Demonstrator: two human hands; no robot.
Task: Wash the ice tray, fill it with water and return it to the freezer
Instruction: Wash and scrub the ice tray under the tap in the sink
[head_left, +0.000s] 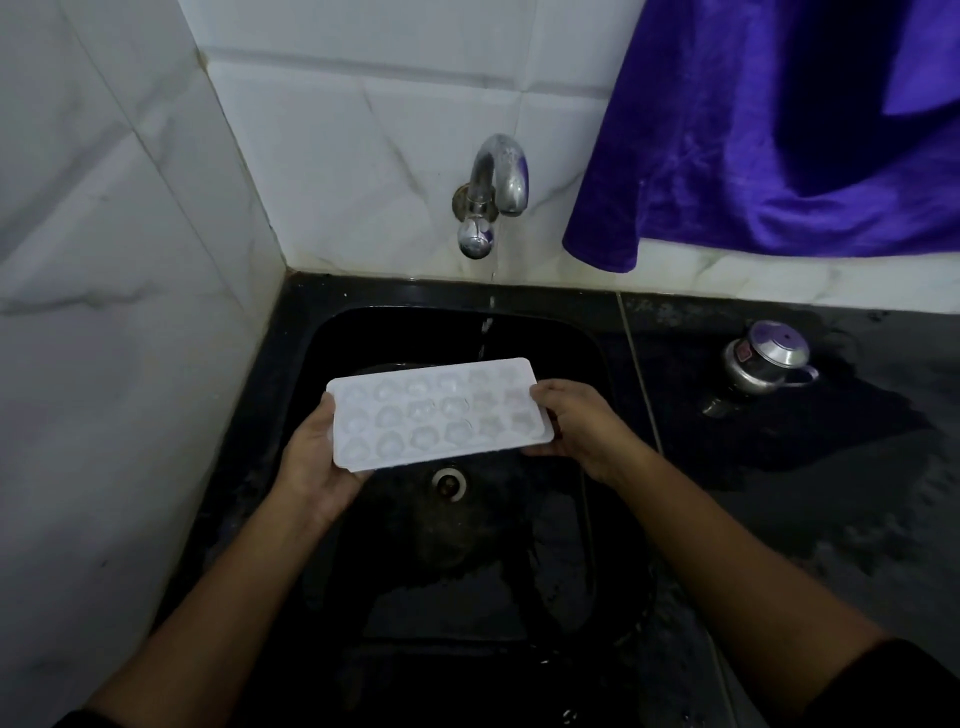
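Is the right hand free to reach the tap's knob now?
Probably not at once: the right hand holds one end of the ice tray, the left hand the other. Nothing stands between it and the knob, though.

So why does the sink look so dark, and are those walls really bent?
Head view: the black sink soaks up dim light, so the white ice tray stands out; the wide-angle lens bows the tiled wall lines; the tap carries glare spots and a purple tint from the cloth.
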